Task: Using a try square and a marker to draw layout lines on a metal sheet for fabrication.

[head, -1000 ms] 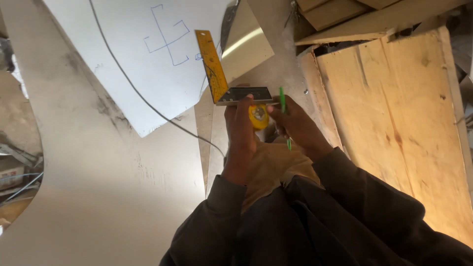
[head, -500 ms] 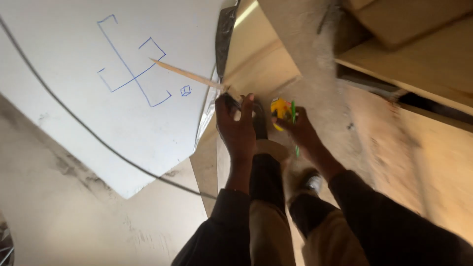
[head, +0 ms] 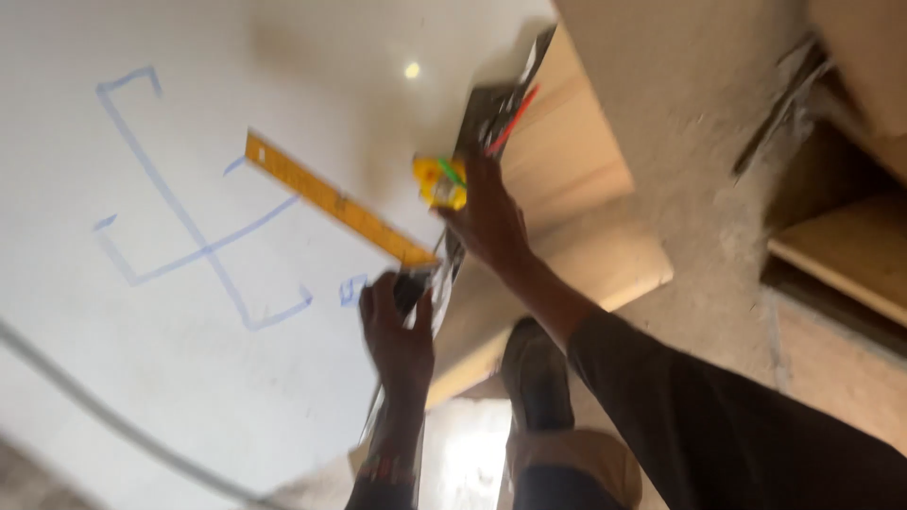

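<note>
Ruler in left hand, long axis toward upper left.

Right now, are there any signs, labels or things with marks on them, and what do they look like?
White board: big flat sheet on the left, with blue pen lines drawn like a cross with hooked ends.
Yellow ruler: long flat strip lying slanted across the board, tiny dark marks too blurred to tell; the left hand is at its lower end.
No packages or screens.
</note>
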